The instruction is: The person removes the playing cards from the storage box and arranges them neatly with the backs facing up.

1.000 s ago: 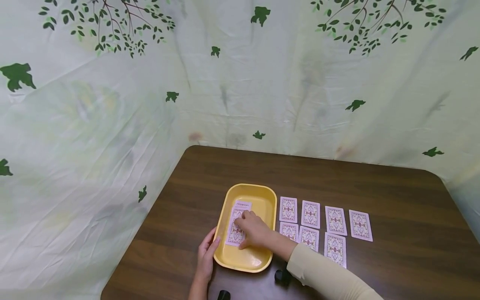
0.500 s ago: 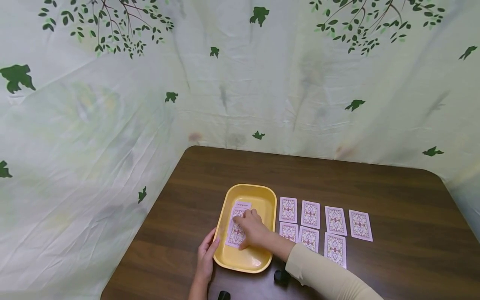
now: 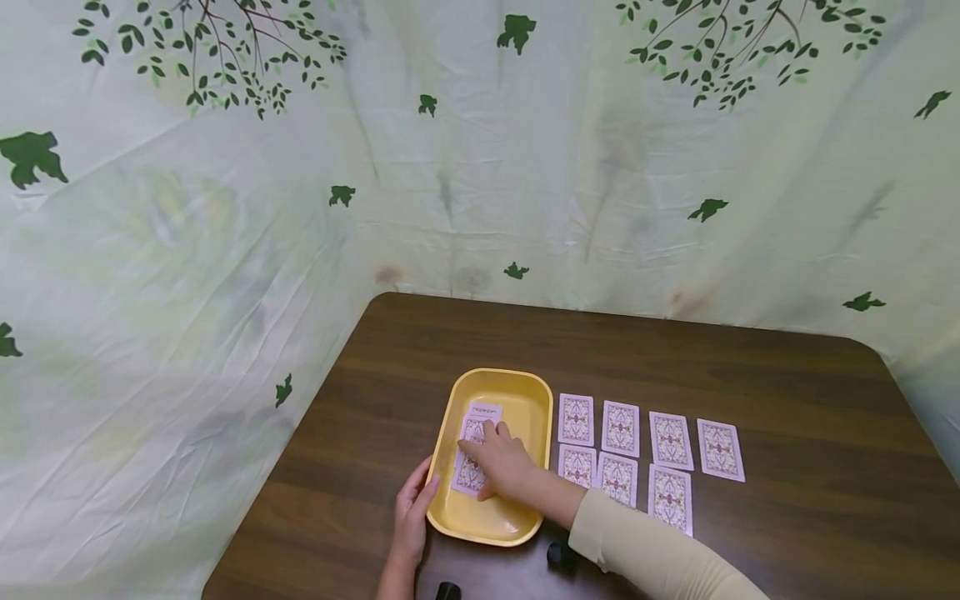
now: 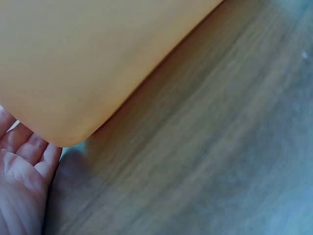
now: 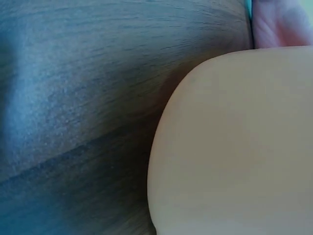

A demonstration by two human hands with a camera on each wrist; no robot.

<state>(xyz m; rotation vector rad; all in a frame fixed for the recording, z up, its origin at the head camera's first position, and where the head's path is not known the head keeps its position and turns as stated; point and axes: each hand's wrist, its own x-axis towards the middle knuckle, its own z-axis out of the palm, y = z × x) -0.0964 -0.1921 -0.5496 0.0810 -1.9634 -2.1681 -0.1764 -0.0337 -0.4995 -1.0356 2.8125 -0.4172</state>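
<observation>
A yellow tray (image 3: pixel 504 535) stands near the front of the table. Its left rim is in the grip of my left hand (image 3: pixel 411 517), thumb along the edge; the left wrist view shows curled fingers (image 4: pixel 30 143) beneath the tray's side (image 4: pixel 88 58). Inside the tray lies a small stack of face-down playing cards (image 3: pixel 467 479) with an ornate pink back, one card (image 3: pixel 486 410) sticking out at the top. My right hand (image 3: pixel 506 467) reaches over it with fingers spread, index finger towards the left edge and thumb at the lower right edge. It covers part of the stack.
Several face-down cards (image 3: pixel 672 442) lie right of the tray in two rows on the brown table (image 3: pixel 810 400); the right sleeve (image 3: pixel 645 537) covers part of the front row. A leaf-patterned cloth (image 3: pixel 585 175) hangs behind the table.
My right index finger has slid left across the cards, and the fingers have spread a little wider. The left hand and tray stay in place.
</observation>
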